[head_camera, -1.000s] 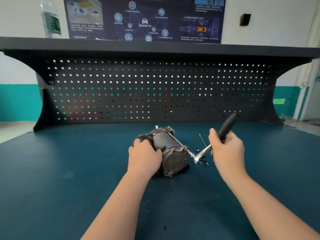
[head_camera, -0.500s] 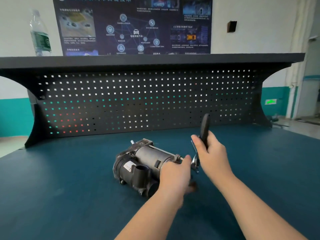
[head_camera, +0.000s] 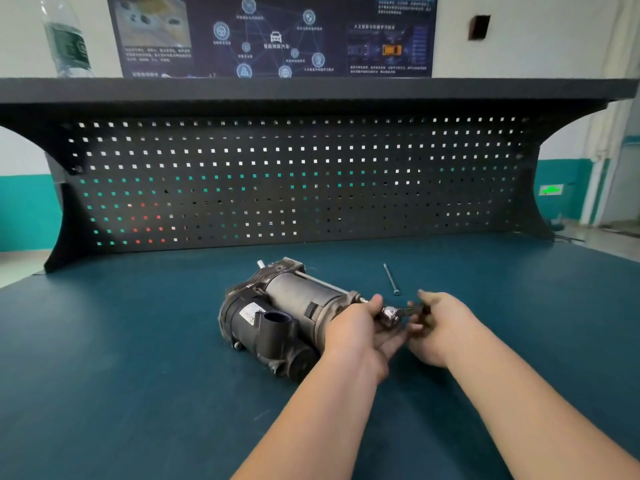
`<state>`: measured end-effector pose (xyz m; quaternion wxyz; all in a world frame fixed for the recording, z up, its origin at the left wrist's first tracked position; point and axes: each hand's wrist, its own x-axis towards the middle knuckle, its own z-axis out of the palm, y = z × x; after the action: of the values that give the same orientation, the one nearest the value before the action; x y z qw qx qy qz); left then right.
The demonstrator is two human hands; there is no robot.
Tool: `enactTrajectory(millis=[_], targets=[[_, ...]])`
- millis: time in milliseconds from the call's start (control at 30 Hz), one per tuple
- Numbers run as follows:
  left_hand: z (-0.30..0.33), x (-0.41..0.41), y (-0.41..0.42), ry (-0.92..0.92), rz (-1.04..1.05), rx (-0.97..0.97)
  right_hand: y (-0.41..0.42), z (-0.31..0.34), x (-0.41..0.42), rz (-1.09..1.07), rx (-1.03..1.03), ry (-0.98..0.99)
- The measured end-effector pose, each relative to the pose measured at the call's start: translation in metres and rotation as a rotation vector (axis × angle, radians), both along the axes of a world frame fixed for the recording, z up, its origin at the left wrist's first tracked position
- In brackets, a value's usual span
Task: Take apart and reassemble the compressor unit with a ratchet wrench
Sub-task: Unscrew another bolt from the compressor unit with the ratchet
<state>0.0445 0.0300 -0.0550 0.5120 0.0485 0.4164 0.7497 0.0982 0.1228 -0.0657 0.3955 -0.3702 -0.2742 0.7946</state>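
Blue bench (head_camera: 138,375), compressor (head_camera: 277,317), ratchet wrench (head_camera: 393,315) between hands.

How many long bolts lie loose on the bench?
1. The bolt lies on the mat behind the hands, right of the compressor. Others may be hidden under the hands.

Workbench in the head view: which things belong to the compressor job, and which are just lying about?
In the job:
compressor unit
ratchet wrench, held by the right hand
left hand at the compressor's end
long bolt, loose on the mat

Lying about:
water bottle on the shelf
wall poster
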Motion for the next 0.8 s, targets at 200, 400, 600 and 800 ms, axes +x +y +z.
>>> enactTrajectory(millis=[200, 400, 600, 800], targets=[[-0.001, -0.005, 0.0, 0.03, 0.009, 0.003, -0.02, 0.014, -0.001, -0.292, 1.039, -0.331], [-0.004, -0.005, 0.001, -0.012, 0.037, 0.053, -0.038, 0.017, 0.0, -0.257, 1.305, -0.271], [-0.007, -0.002, 0.01, -0.071, 0.081, 0.061, -0.006, 0.009, 0.009, -0.034, -0.03, 0.192], [-0.007, -0.002, 0.006, -0.055, 0.006, 0.067, -0.027, 0.023, 0.008, -0.173, 1.077, -0.15]])
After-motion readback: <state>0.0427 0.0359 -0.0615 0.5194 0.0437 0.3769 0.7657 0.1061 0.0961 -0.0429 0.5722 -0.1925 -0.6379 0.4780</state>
